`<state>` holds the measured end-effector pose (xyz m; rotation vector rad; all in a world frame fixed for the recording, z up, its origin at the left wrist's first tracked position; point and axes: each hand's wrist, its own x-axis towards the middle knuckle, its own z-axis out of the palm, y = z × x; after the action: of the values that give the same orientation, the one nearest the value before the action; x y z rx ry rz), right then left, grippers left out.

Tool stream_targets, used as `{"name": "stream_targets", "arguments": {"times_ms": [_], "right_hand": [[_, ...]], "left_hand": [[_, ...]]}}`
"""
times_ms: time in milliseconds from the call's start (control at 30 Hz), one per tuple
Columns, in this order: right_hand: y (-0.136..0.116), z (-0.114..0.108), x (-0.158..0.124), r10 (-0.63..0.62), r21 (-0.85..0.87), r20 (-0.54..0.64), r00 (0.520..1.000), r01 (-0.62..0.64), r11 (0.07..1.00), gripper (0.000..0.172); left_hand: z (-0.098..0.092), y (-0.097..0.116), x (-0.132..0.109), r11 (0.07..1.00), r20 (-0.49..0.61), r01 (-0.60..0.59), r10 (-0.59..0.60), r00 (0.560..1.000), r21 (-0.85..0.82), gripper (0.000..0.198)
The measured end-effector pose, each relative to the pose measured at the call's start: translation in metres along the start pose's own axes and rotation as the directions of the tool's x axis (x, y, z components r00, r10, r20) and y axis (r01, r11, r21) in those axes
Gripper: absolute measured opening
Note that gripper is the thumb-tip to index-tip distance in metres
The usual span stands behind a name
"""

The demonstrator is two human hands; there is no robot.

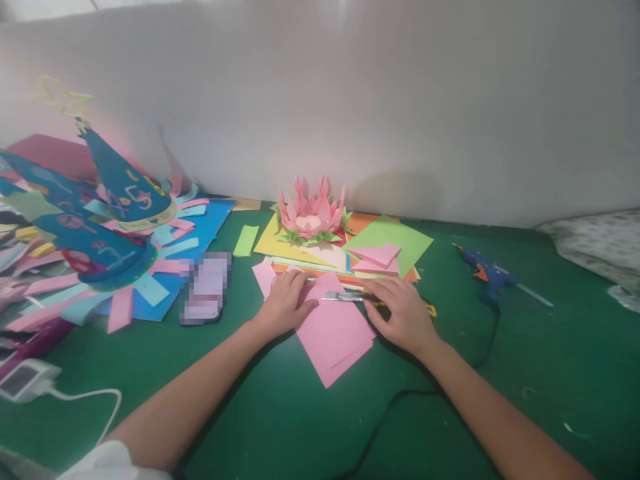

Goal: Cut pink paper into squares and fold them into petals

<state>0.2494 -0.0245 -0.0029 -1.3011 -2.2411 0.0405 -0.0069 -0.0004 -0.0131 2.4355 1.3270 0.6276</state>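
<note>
Pink paper sheets (pixel 333 333) lie overlapping on the green table in front of me, one corner pointing toward me. My left hand (pixel 286 303) rests on their upper left part, its fingers laid over the paper and the thumb stretched out. In my right hand (pixel 403 310) is a utility knife (pixel 345 297), with a silver blade pointing left across the pink paper and yellow handle parts showing by the palm. Much of the handle is hidden under my fingers. Folded pink paper pieces (pixel 377 257) lie just beyond that hand, on a green sheet (pixel 400 235).
A pink paper lotus (pixel 313 213) stands behind the hands on coloured sheets. Left are a phone (pixel 206 290), blue cone hats (pixel 125 180) with paper strips, and a white device with cable (pixel 30 380). A blue glue gun (pixel 490 270) lies right, its black cord (pixel 385 407) crossing the table.
</note>
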Motion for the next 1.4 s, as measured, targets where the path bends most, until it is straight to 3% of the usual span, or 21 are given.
{"name": "stream_targets", "arguments": {"times_ms": [100, 200, 433, 533, 667, 800, 900, 1033, 1133, 1200, 1267, 1400], "right_hand": [[0.0, -0.001, -0.001, 0.014, 0.006, 0.056, 0.998, -0.014, 1.0, 0.045], [0.005, 0.002, -0.002, 0.022, 0.035, 0.072, 0.997, -0.025, 0.999, 0.044], [0.014, 0.003, -0.003, 0.08, 0.073, -0.179, 0.981, -0.068, 0.995, 0.02], [0.017, 0.002, -0.001, 0.118, 0.027, -0.23, 0.966, -0.115, 0.993, 0.015], [0.014, 0.003, 0.002, 0.078, -0.009, -0.175, 0.981, -0.081, 0.997, 0.015], [-0.001, 0.008, -0.001, 0.03, 0.182, -0.084, 0.996, -0.014, 0.983, 0.027], [-0.013, 0.012, -0.003, 0.002, 0.277, 0.008, 1.0, -0.004, 0.961, 0.038], [-0.021, 0.014, -0.002, 0.02, 0.28, -0.025, 0.999, -0.012, 0.96, 0.025], [-0.018, 0.014, 0.0, 0.041, 0.226, -0.084, 0.996, -0.021, 0.974, 0.023], [-0.015, 0.015, 0.0, 0.048, 0.186, -0.088, 0.995, -0.031, 0.982, 0.024], [-0.012, 0.016, -0.001, 0.039, 0.153, -0.064, 0.997, -0.029, 0.988, 0.027], [-0.01, 0.017, -0.001, -0.031, 0.092, -0.049, 0.998, 0.036, 0.995, 0.032]], "left_hand": [[0.0, 0.0, -0.001, 0.999, -0.011, -0.011, 0.01, 1.0, -0.037, 0.042], [0.0, 0.0, -0.001, 0.998, -0.02, -0.022, 0.021, 1.0, -0.059, 0.042], [-0.001, -0.001, 0.001, 0.998, -0.012, -0.031, 0.03, 0.999, -0.063, 0.036], [-0.001, 0.0, 0.001, 0.998, -0.016, -0.044, 0.043, 0.999, -0.042, 0.03], [0.0, -0.001, 0.002, 0.994, -0.058, -0.107, 0.105, 0.993, -0.031, 0.02], [-0.001, 0.0, 0.002, 0.972, -0.053, -0.199, 0.193, 0.98, -0.129, 0.018], [0.0, 0.002, 0.001, 0.957, -0.052, -0.205, 0.198, 0.979, -0.207, 0.018], [0.002, 0.003, 0.0, 0.956, -0.081, -0.128, 0.11, 0.991, -0.263, 0.025], [0.001, 0.004, 0.001, 0.963, -0.167, -0.136, 0.098, 0.981, -0.232, 0.03], [-0.001, 0.004, 0.002, 0.963, -0.175, -0.193, 0.161, 0.971, -0.186, 0.021], [-0.002, 0.005, 0.003, 0.946, -0.113, -0.276, 0.26, 0.959, -0.168, 0.014], [-0.001, 0.007, 0.002, 0.926, -0.051, -0.33, 0.326, 0.944, -0.184, 0.019]]}}
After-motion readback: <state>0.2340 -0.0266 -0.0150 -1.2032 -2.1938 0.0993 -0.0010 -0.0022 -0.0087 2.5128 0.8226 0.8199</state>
